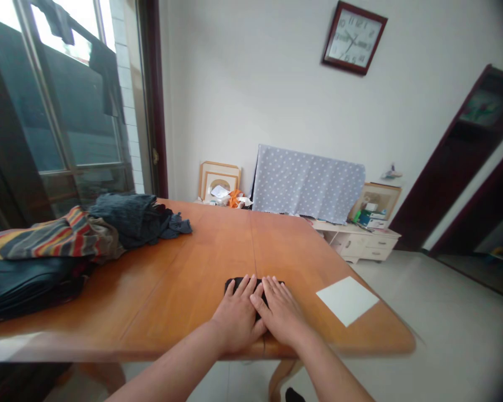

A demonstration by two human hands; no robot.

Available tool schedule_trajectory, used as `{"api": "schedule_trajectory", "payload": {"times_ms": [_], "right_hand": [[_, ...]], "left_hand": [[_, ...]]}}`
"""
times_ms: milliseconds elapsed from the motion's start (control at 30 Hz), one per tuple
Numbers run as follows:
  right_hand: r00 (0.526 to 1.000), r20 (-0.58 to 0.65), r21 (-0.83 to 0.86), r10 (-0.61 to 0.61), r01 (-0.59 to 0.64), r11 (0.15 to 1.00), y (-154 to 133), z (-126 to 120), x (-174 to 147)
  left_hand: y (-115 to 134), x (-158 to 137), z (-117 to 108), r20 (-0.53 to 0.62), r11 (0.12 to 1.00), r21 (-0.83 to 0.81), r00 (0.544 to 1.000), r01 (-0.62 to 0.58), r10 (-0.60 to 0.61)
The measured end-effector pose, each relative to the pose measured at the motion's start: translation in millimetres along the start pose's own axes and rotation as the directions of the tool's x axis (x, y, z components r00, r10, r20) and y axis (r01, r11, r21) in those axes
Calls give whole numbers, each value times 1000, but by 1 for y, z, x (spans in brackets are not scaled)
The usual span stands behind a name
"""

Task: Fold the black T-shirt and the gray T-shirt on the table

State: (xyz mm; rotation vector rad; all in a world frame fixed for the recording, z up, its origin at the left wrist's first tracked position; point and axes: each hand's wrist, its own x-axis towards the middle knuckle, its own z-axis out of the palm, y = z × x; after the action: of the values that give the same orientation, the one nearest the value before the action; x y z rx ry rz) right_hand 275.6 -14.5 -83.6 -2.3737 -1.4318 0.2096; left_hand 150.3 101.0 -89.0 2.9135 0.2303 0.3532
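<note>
A small black flat item (237, 282), perhaps folded cloth, lies near the front edge of the wooden table (209, 245). My left hand (238, 315) rests palm down on its left part, fingers stretched out. Beside it, my right hand (280, 312) presses flat on the right part, its fingers extended too. The thumbs meet or overlap in the middle. Most of the black item is hidden under both palms, so its exact kind cannot be made out.
At the left lies a heap of clothes: a striped garment (46, 237), dark blue clothing (128, 218) and a black garment (25, 285). A white sheet (347, 300) is on the table's right. Beyond stand a dotted cloth cover (308, 184) and a white cabinet (366, 245).
</note>
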Motion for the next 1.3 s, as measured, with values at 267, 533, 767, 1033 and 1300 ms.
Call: {"api": "schedule_trajectory", "payload": {"times_ms": [267, 533, 767, 1033, 1300], "right_hand": [[1000, -6, 45, 17, -17, 999, 4, -9, -5], [982, -185, 71, 45, -33, 997, 46, -12, -41], [974, -222, -28, -45, 40, 999, 33, -5, -54], [970, -242, -143, 7, -43, 989, 44, 18, -70], [986, -166, -174, 27, -57, 983, 29, -4, -65]], "left_hand": [[-12, -9, -12, 1, 993, -116, 1000, 16, -16], [-81, -53, -20, -201, 944, -205, 933, 258, -298], [-35, -53, -22, -218, 982, -186, 976, -24, -18], [-18, -41, -5, -56, 989, -111, 994, -100, 94], [-22, -40, 4, -54, 994, -42, 993, -104, 102]]}}
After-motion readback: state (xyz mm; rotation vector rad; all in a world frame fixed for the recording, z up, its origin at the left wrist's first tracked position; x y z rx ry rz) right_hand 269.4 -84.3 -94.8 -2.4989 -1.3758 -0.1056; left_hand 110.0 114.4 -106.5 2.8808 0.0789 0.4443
